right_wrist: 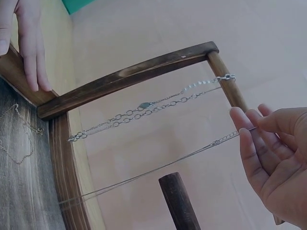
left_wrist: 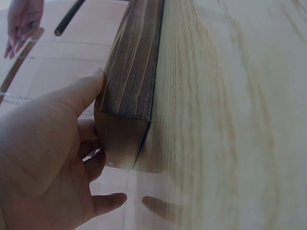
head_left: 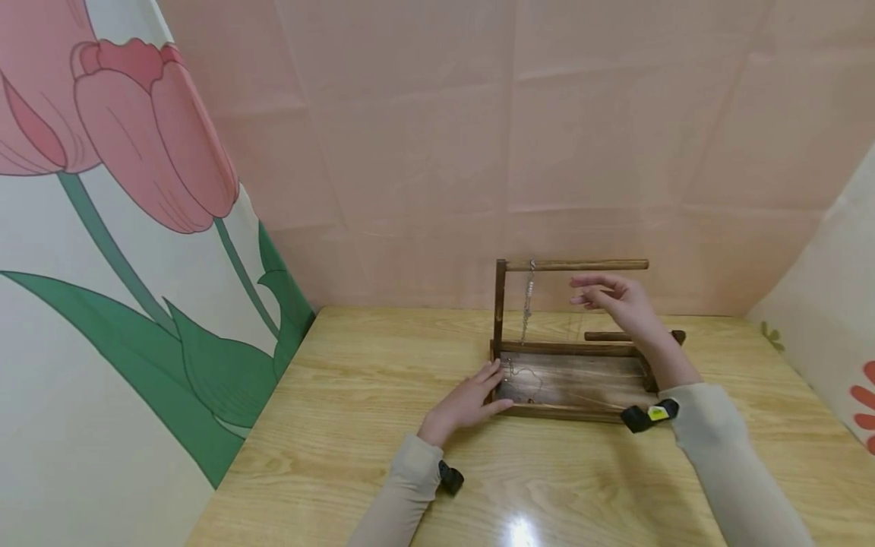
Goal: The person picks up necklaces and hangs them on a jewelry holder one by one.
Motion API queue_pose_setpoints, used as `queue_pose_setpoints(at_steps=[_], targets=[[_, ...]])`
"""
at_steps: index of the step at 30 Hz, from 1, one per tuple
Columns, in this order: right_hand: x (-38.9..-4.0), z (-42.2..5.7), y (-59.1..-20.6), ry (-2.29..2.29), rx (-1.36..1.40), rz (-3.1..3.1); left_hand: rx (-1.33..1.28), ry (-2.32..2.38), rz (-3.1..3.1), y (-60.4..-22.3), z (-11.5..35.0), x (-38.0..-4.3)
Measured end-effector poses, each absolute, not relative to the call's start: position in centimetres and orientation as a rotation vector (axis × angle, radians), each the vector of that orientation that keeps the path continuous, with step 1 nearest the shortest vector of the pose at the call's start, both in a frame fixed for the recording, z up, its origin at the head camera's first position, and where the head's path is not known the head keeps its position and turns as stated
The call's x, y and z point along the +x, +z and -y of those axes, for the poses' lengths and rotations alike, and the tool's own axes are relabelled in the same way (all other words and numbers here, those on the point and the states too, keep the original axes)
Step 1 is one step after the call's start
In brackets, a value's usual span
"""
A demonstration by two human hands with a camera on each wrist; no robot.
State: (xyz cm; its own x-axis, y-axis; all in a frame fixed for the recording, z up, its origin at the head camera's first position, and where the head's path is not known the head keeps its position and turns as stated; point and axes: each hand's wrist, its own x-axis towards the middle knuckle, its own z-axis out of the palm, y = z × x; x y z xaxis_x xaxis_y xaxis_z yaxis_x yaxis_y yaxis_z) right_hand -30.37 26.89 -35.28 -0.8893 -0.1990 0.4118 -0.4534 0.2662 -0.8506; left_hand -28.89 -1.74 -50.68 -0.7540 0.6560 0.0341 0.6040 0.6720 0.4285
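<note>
A dark wooden jewelry stand [head_left: 500, 304] with a shallow tray base [head_left: 567, 412] stands on the table. My left hand [head_left: 468, 399] grips the tray's left end, thumb along the front wall and fingers at the end wall. Up by the top bar [head_left: 591, 265], my right hand [head_left: 625, 304] pinches a thin necklace [right_wrist: 225, 138] between thumb and fingers. Its chain hangs from the fingertips as a narrow loop down toward the tray. Another silver necklace [right_wrist: 145, 105] with larger links and a small dark piece drapes over the top bar near the post.
A fine chain [head_left: 510, 368] lies in the tray's left part. The lower, shorter bar [head_left: 608, 336] extends behind the tray, below my right hand. The wood-grain table [head_left: 383, 357] meets a pink cloth backdrop [head_left: 410, 167], with a tulip-printed cloth [head_left: 157, 144] on the left.
</note>
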Motion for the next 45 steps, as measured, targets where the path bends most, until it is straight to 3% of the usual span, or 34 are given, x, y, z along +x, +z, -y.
queue_pose_setpoints(at_steps=[45], targets=[[-30.5,-30.0,-35.5,1.645,0.493,2.302,1.041,0.675,-2.738,-50.9,1.9,-28.9]])
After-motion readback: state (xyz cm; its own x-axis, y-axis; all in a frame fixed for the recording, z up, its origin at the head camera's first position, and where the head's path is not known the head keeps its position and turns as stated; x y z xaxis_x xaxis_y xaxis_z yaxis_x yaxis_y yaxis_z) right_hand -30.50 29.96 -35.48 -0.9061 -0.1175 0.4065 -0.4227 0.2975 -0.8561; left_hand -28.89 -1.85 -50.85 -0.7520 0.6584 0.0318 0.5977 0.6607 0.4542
